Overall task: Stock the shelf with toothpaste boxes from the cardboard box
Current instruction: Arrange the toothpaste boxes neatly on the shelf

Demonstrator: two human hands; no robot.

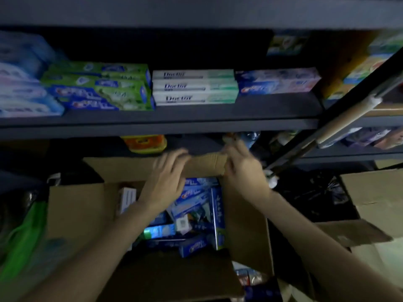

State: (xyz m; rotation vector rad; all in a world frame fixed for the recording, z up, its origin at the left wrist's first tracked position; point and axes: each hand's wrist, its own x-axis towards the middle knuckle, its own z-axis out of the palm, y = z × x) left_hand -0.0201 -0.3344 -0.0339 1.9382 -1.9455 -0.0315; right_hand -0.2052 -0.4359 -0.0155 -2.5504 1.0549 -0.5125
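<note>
An open cardboard box stands below the dark shelf and holds several blue toothpaste boxes lying loose. My left hand and my right hand both hold the box's far flap, which stands up against the lower shelf edge. The fingers of each hand curl over the flap's top edge. On the shelf lie stacks of green boxes, white boxes and a blue box.
A second open carton sits at the right beside a black plastic bag. A green bag lies at the left. A slanted pole crosses the right side. An orange pack rests on the lower shelf.
</note>
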